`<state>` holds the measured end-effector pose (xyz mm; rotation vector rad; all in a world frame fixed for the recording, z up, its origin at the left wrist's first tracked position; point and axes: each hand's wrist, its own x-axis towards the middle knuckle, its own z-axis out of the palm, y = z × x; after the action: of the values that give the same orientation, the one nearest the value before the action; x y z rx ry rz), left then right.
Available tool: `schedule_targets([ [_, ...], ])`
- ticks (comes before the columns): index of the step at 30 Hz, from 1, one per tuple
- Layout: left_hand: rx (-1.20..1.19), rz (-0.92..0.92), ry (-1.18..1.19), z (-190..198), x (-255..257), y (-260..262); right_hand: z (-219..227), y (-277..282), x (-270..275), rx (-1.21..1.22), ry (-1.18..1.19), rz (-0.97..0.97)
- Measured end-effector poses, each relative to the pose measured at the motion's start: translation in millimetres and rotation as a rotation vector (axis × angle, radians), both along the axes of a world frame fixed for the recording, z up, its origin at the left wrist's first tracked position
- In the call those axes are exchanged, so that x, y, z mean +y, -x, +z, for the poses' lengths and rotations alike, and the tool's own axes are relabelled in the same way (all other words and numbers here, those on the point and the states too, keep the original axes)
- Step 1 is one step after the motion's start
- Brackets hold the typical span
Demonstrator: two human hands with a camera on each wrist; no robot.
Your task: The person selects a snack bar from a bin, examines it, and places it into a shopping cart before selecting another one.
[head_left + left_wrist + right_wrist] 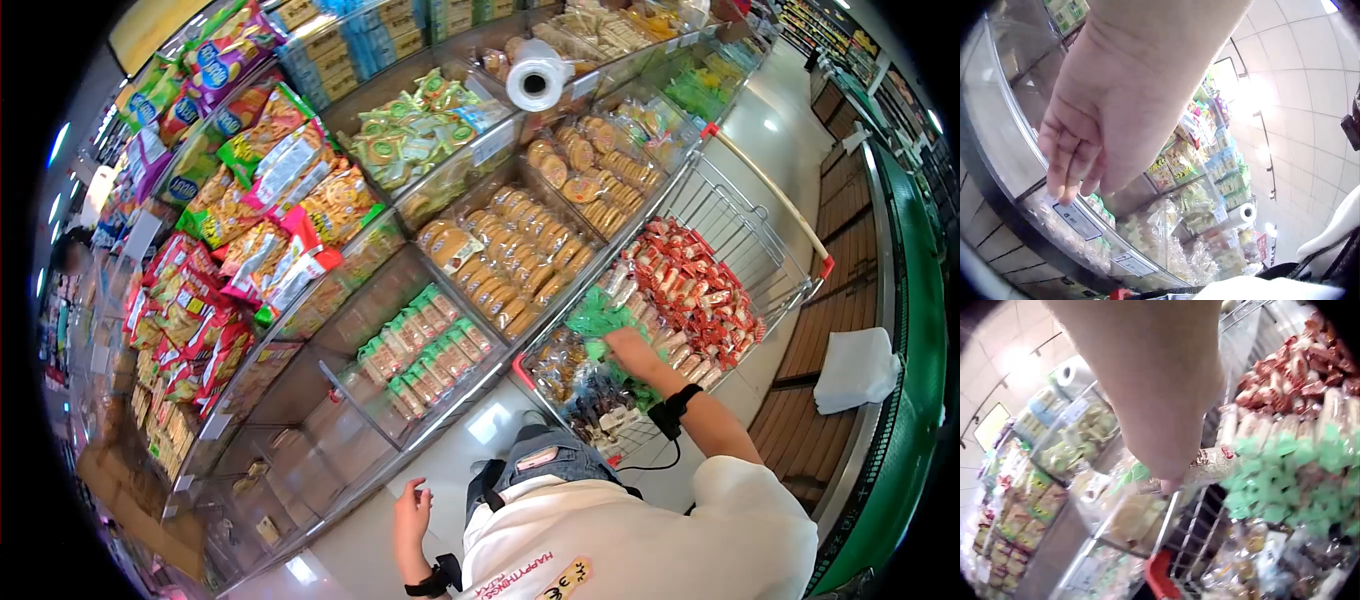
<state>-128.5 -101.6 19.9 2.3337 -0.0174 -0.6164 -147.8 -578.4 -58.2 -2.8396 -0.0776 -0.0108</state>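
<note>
Over the shopping cart [740,195], my right hand [635,355] grips a long wrapped snack bar [1213,461] in clear film with a green end. Most of the bar's middle is hidden behind the hand. Below lie more such bars with green wrapper ends [1291,481], beside a heap of red-wrapped snacks [700,280]. Dark and brown small packets [555,365] fill the cart's near corner. My left hand [411,510] hangs beside my body with nothing in it, fingers loosely bent. In the left wrist view it overlaps the shelf edge with a price tag [1077,220].
Left of the cart runs a tiered bin display. One bin holds green-topped packs [425,345], another round biscuits [510,260]. Bagged chips [280,190] stand farther left, and a plastic bag roll [535,78] at the back. A green-topped counter [915,300] flanks the right side.
</note>
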Motion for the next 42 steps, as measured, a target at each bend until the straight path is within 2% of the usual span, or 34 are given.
schedule_targets([
  [2,-0.051,-0.097,0.006,-2.2,-1.0,-6.8,25.3,-18.5,45.1,0.033,-0.086,0.078],
  [3,-0.032,-0.102,0.055,0.0,-3.7,-10.2,37.1,-25.8,66.9,0.052,-0.129,0.119],
  [6,0.015,-0.124,0.192,11.4,-14.6,-21.3,63.9,-39.0,123.8,-0.102,-0.226,0.329],
  [9,0.059,-0.138,0.32,25.6,-20.5,-30.1,97.3,-47.7,172.3,-0.041,-0.336,0.473],
  [11,0.091,-0.102,0.437,34.5,-21.3,-32.9,113.7,-53.9,199.5,-0.071,-0.332,0.597],
  [16,0.262,-0.222,0.608,42.2,5.2,-34.9,148.9,-67.2,254.0,-0.159,-0.347,0.837],
  [18,0.344,-0.234,0.623,45.2,15.3,-33.7,148.9,-71.4,272.5,-0.221,-0.348,0.871],
  [19,0.313,-0.17,0.64,48.4,17.7,-30.7,150.6,-73.6,280.7,-0.258,-0.347,0.891],
  [24,0.214,-0.148,0.521,68.5,37.6,-26.8,162.6,-79.9,312.1,-0.322,-0.268,0.935],
  [33,0.165,-0.099,0.593,66.7,77.9,-17.2,156.6,-78.5,349.1,-0.176,-0.406,0.917],
  [42,0.174,-0.111,0.682,63.4,107.3,-11.1,148.9,-75.7,379.7,-0.156,-0.458,0.938],
])
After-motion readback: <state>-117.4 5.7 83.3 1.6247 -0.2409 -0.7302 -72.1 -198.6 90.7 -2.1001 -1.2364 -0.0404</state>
